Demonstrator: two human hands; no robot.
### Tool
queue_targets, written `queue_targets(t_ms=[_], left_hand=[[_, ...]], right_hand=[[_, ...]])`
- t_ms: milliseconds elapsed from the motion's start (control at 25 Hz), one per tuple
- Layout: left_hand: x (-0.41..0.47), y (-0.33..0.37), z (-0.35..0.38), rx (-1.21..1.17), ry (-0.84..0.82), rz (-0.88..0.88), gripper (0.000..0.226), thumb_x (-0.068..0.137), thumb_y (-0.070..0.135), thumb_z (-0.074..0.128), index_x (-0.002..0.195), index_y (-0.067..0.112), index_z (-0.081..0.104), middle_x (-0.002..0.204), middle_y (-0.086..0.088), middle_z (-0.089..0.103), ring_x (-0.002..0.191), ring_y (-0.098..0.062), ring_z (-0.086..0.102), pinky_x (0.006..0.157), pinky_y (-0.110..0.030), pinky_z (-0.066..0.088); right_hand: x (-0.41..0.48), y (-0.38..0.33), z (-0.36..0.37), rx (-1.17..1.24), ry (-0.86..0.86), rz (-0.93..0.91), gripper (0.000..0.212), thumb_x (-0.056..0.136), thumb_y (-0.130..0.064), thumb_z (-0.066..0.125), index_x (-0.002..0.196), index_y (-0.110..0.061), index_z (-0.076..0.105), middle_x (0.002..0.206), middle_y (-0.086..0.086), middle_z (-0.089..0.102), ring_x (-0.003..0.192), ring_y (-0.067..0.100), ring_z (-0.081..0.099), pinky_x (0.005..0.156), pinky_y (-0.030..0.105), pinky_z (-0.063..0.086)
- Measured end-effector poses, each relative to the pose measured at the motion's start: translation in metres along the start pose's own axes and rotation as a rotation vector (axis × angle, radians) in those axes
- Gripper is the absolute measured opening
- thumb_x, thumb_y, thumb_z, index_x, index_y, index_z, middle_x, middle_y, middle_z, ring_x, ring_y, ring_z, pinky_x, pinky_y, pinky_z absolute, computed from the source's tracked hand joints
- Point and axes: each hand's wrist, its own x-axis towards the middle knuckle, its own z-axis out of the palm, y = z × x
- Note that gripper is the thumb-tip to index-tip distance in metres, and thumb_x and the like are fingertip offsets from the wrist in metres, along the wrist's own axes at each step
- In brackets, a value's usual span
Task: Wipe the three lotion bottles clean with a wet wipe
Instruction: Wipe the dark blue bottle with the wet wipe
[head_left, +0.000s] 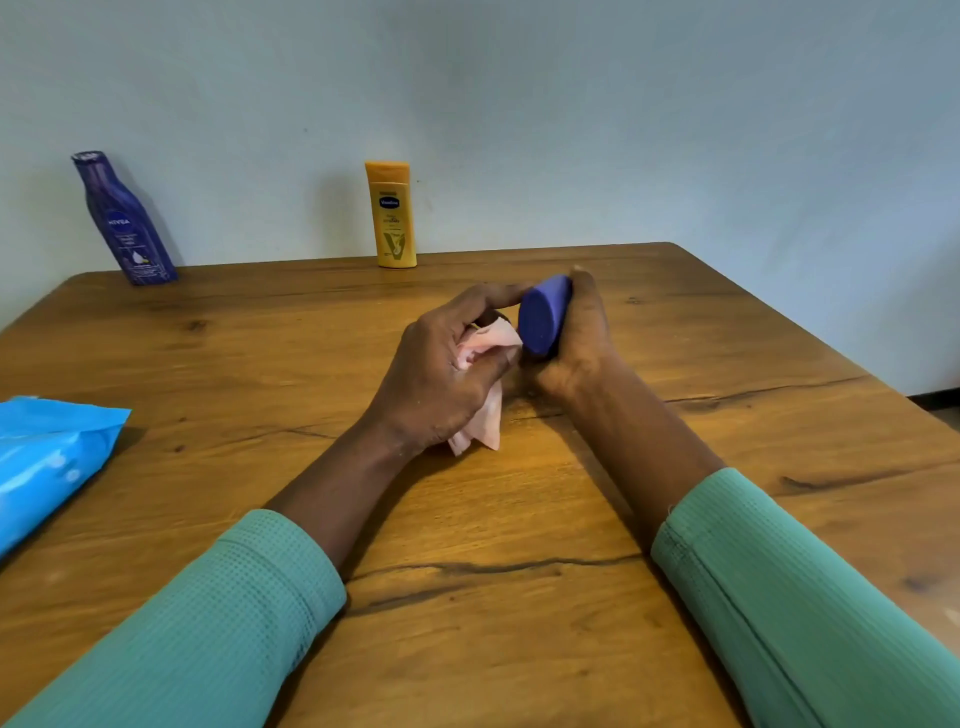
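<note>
Right hand (574, 332): clamped round blue bottle (543, 317), tabletop (519, 649) centre, base toward camera
Left hand (441, 374): bunching wet wipe (485, 384), nine o'clock of bottle
Handling: smooth plastic, likely slippery wet; grip mid-body

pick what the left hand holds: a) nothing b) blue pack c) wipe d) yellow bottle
c: the left hand is closed on the crumpled pinkish wipe, while the right hand grips the blue bottle.

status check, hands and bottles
Right hand gripping dark blue bottle, base toward camera. Left hand holding pale pink wet wipe beside it. Nothing in the way.
</note>
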Motion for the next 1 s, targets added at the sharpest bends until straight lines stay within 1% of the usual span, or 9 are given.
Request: queue_targets(t_ms=[160,240,320,360,440,520,680,840,1000], left_hand=[[0.011,-0.017,0.0,0.14,0.162,-0.048,0.035,0.093,0.011,0.073,0.127,0.021,0.071,0.121,0.006,0.073,0.105,-0.006,0.066,0.086,-0.024,0.056],[0.02,-0.028,0.0,0.28,0.212,-0.003,0.028,0.092,0.013,0.074,0.118,0.021,0.074,0.116,0.004,0.073,0.099,-0.009,0.066,0.082,-0.027,0.056],[0.033,-0.041,-0.002,0.43,0.216,0.019,0.025,0.091,0.016,0.074,0.115,0.022,0.075,0.113,0.002,0.073,0.097,-0.016,0.065,0.079,-0.034,0.056],[0.04,-0.046,-0.001,0.492,0.207,0.008,0.024,0.091,0.018,0.074,0.115,0.023,0.075,0.112,0.001,0.072,0.096,-0.018,0.065,0.076,-0.034,0.055],[0.05,-0.053,0.005,0.574,0.151,-0.009,0.021,0.092,0.021,0.072,0.113,0.024,0.074,0.11,0.002,0.071,0.093,-0.019,0.064,0.07,-0.033,0.051],[0.055,-0.055,0.01,0.621,0.092,0.0,0.014,0.093,0.025,0.069,0.108,0.025,0.072,0.104,0.003,0.069,0.089,-0.018,0.062,0.067,-0.031,0.045],[0.058,-0.06,0.009,0.618,0.102,-0.011,0.013,0.096,0.028,0.067,0.106,0.024,0.073,0.096,0.006,0.064,0.083,-0.014,0.057,0.066,-0.03,0.042],[0.059,-0.061,0.009,0.619,0.102,-0.005,0.012,0.097,0.03,0.064,0.101,0.024,0.073,0.091,0.007,0.06,0.08,-0.015,0.058,0.063,-0.031,0.045],[0.06,-0.064,0.009,0.623,0.097,-0.032,0.013,0.096,0.032,0.065,0.102,0.024,0.073,0.092,0.006,0.064,0.081,-0.015,0.06,0.065,-0.032,0.049]], right_hand=[[0.011,-0.024,-0.015,-0.125,0.062,-0.343,0.031,0.11,-0.033,0.053,0.135,-0.015,0.047,0.116,0.009,0.067,0.098,0.024,0.069,0.089,0.046,0.059],[0.019,-0.034,-0.024,-0.253,0.035,-0.469,0.042,0.107,-0.023,0.061,0.144,-0.015,0.044,0.125,0.01,0.067,0.102,0.024,0.069,0.081,0.041,0.057],[0.035,-0.05,-0.032,-0.485,0.086,-0.624,0.048,0.103,-0.021,0.069,0.145,-0.015,0.045,0.121,0.004,0.068,0.102,0.021,0.068,0.074,0.033,0.054],[0.048,-0.064,-0.036,-0.596,0.142,-0.701,0.048,0.1,-0.019,0.072,0.142,-0.013,0.048,0.119,0.001,0.068,0.103,0.02,0.068,0.075,0.032,0.056],[0.076,-0.1,-0.039,-0.812,0.239,-0.834,0.046,0.095,-0.017,0.078,0.134,-0.013,0.054,0.113,-0.001,0.069,0.105,0.021,0.069,0.086,0.041,0.063],[0.105,-0.136,-0.037,-0.97,0.291,-0.879,0.047,0.092,-0.017,0.079,0.132,-0.015,0.055,0.107,-0.005,0.067,0.103,0.019,0.069,0.093,0.051,0.062],[0.156,-0.176,-0.032,-0.991,0.375,-0.905,0.048,0.093,-0.017,0.077,0.136,-0.014,0.055,0.105,-0.002,0.067,0.09,0.014,0.069,0.095,0.05,0.062],[0.188,-0.182,-0.034,-1.094,0.403,-0.904,0.048,0.093,-0.02,0.077,0.136,-0.017,0.056,0.111,0.0,0.067,0.106,0.024,0.07,0.099,0.048,0.06],[0.203,-0.169,-0.052,-1.201,0.375,-0.868,0.047,0.091,-0.023,0.079,0.133,-0.019,0.059,0.117,0.001,0.068,0.111,0.029,0.069,0.099,0.05,0.059]])
